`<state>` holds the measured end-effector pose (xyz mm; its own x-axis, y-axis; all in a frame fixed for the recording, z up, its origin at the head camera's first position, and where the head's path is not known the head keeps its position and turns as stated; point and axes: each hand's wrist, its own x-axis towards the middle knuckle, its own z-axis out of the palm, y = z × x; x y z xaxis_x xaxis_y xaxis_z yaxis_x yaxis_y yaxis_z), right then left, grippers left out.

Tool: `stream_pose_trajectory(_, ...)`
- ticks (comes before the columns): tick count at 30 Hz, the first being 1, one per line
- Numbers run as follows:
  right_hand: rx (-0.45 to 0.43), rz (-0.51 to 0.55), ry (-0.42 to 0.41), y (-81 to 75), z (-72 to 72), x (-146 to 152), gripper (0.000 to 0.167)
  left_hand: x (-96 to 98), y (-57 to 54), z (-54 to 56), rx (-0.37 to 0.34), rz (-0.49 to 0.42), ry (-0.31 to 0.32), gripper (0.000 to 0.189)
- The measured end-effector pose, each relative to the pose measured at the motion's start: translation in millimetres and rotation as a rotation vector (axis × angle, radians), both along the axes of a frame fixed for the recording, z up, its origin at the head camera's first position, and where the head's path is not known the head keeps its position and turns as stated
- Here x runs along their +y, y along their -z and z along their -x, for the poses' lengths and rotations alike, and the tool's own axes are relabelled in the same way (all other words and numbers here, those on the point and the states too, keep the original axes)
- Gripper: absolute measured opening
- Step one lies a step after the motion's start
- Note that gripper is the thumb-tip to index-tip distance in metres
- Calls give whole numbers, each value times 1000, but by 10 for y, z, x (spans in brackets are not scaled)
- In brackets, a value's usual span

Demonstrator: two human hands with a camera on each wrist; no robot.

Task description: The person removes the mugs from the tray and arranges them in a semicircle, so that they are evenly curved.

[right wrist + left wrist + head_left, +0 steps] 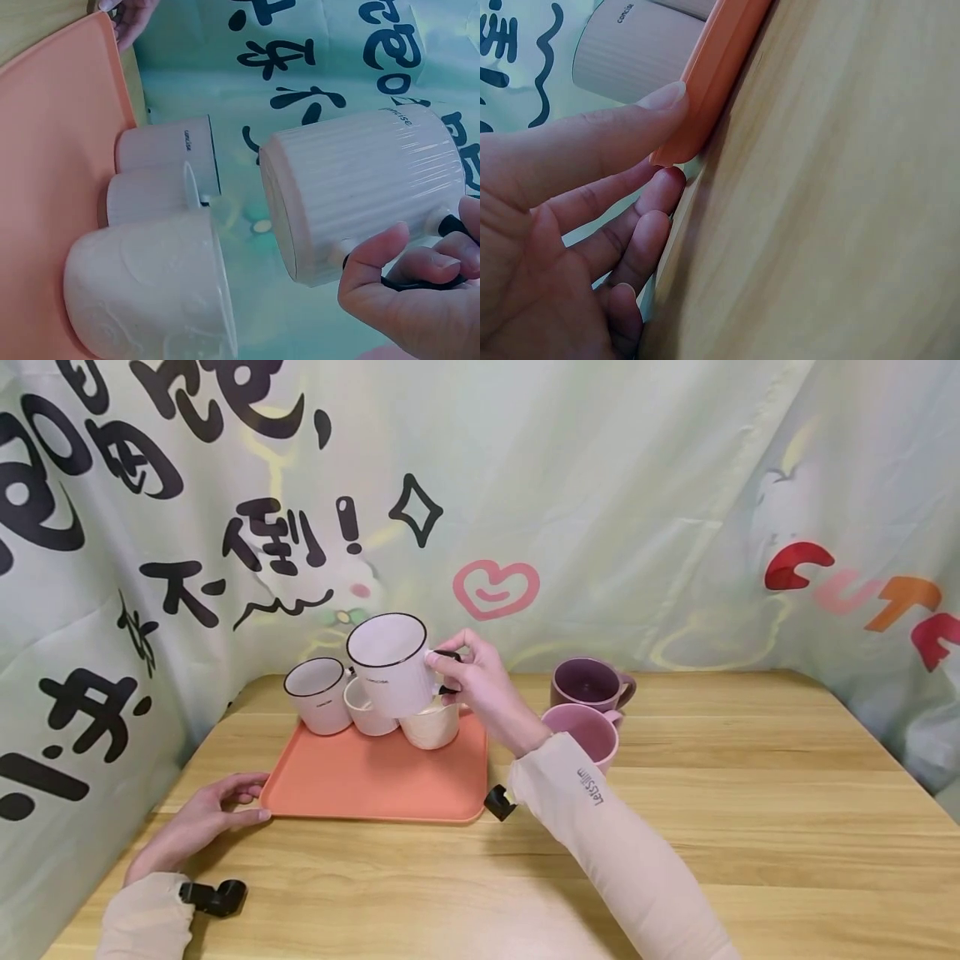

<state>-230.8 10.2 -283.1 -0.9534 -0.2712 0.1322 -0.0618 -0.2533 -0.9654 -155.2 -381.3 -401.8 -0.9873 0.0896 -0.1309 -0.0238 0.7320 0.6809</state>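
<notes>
My right hand [480, 681] grips the black handle of a white ribbed mug [386, 664] with a dark rim, held up above the back of the orange tray [367, 789]. In the right wrist view that mug [360, 187] is tilted, its base toward the tray. On the tray stand another dark-rimmed white mug [318, 697], a small white cup [363, 710] and a cream embossed mug [431, 728], partly hidden by the lifted one. My left hand [206, 814] pinches the tray's front left corner, the thumb [664, 97] on its side and fingertips beneath.
Right of the tray a dark purple mug [588, 683] stands behind a pink mug [588, 735], which my right forearm partly covers. The wooden table [750, 827] meets a printed curtain [622, 527] at the back and left.
</notes>
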Motion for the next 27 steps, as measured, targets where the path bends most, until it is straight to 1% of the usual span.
stream_pose_trajectory(3, 0, 14, 17, -35, -3, 72, 15, 8, 4, 5, 0, 2, 2, 67)
stream_pose_trajectory(8, -7, 46, 48, -116, -14, 198, 14, 13, 2, 3, -6, -20, 4, 67)
stream_pose_trajectory(12, -17, 87, 48, -196, -25, 301, 15, 7, -1, -2, 5, -20, 5, 66)
stream_pose_trajectory(15, -25, 96, 47, -243, -35, 371, 15, 6, -4, -7, 12, -9, 2, 67)
stream_pose_trajectory(20, -39, 103, 53, -279, -35, 479, 15, 3, -6, 1, -1, -9, 1, 67)
stream_pose_trajectory(27, -28, 117, 64, -305, -4, 638, 16, 9, -12, -3, -6, -14, -4, 67)
